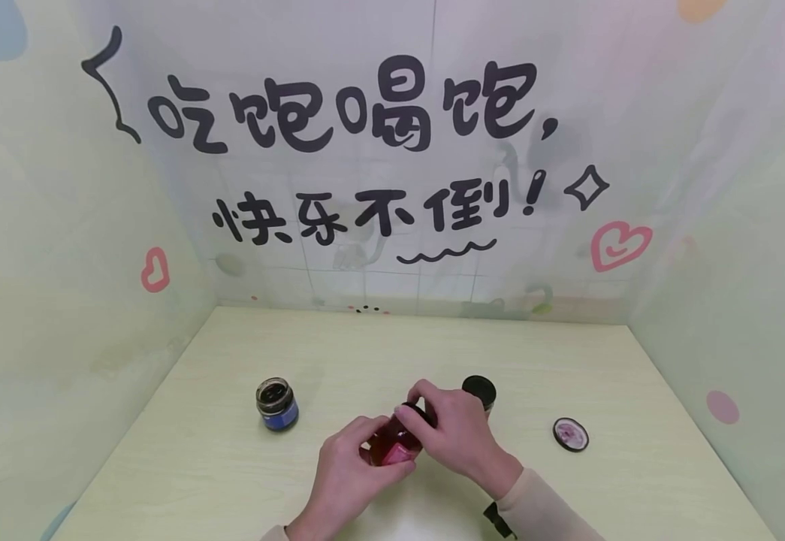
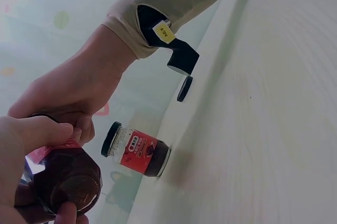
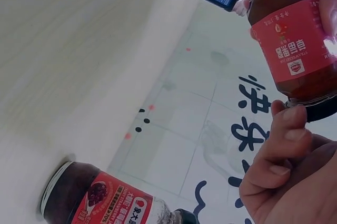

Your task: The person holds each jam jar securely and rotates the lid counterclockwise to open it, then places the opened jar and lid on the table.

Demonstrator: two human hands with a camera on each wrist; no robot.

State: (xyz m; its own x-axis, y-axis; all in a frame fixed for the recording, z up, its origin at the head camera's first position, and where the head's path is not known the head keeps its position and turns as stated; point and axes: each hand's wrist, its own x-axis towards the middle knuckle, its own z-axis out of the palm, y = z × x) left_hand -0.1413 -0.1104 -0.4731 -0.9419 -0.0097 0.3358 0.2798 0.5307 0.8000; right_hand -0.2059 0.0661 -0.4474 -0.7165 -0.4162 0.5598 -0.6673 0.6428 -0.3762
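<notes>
You've got the clear glass jar with the red strawberry label up off the pale wooden table, left hand wrapped round its body, right hand gripping its round black lid. Step looks like working that lid; tightening or loosening, can't tell. Next move likely calls for a firm left hold and a level right-hand twist.

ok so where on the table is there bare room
Between the blue-labelled jar and the left edge of the table, and between the loose lid and right edge. Mid-table is crowded: hands and held jar near the standing red-labelled jar.
</notes>
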